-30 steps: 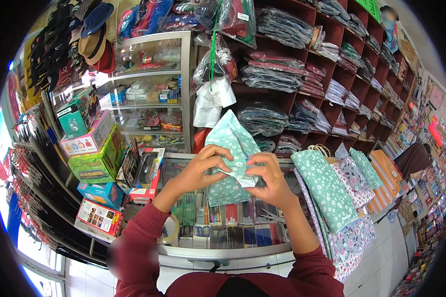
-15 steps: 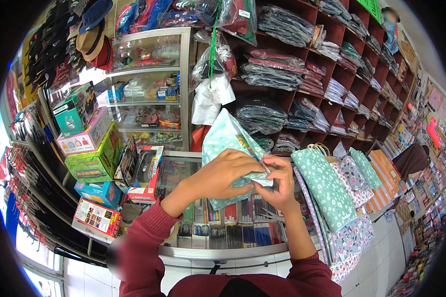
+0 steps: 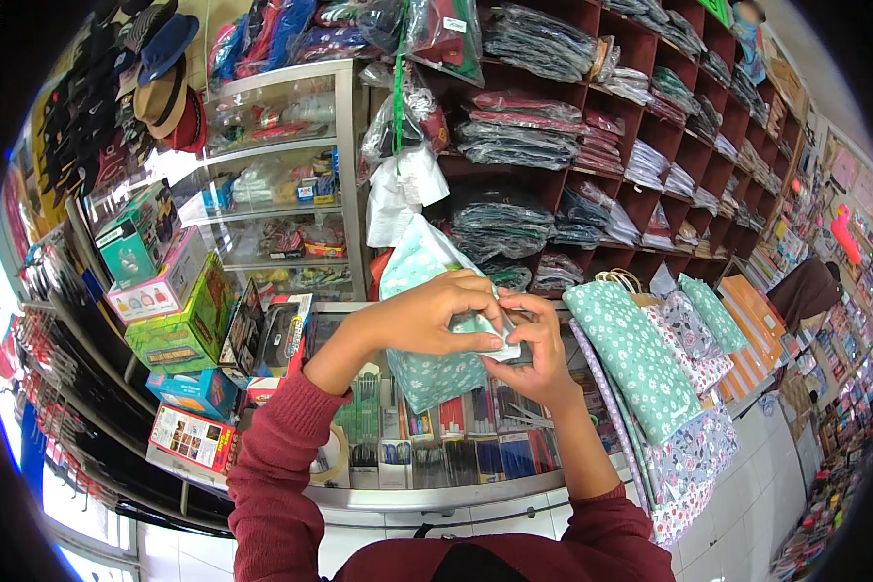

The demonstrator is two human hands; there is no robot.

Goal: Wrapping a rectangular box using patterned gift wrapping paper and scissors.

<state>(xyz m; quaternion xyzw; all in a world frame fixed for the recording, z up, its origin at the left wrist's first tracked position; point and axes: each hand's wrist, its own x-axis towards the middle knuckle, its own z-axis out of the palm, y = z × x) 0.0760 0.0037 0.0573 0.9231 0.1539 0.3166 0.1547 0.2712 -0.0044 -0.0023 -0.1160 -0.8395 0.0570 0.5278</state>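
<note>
A parcel in mint-green gift wrap with white flowers (image 3: 427, 376) stands tilted on the glass-topped counter (image 3: 436, 498). My left hand (image 3: 444, 315) lies across its near upper side, thumb and fingers closed on the folded end of the wrap. Close beside it, my right hand (image 3: 536, 351) pinches the same flap, where the paper's white underside shows. My left hand covers part of the fold. What the wrap holds is hidden. Below my left forearm a roll of tape (image 3: 333, 456) rests at the counter's near edge.
Rolls and folded sheets of patterned wrap (image 3: 635, 359) lie right of the parcel. Boxed toys (image 3: 179, 325) are stacked at the left. Pens and stationery (image 3: 456, 456) show under the glass. Behind stand a glass cabinet (image 3: 344, 145) and shelves of bagged clothes (image 3: 524, 131).
My view has shifted slightly, and more of the tape roll shows. My left thumb now presses along the folded flap, and both hands remain on the wrap.
</note>
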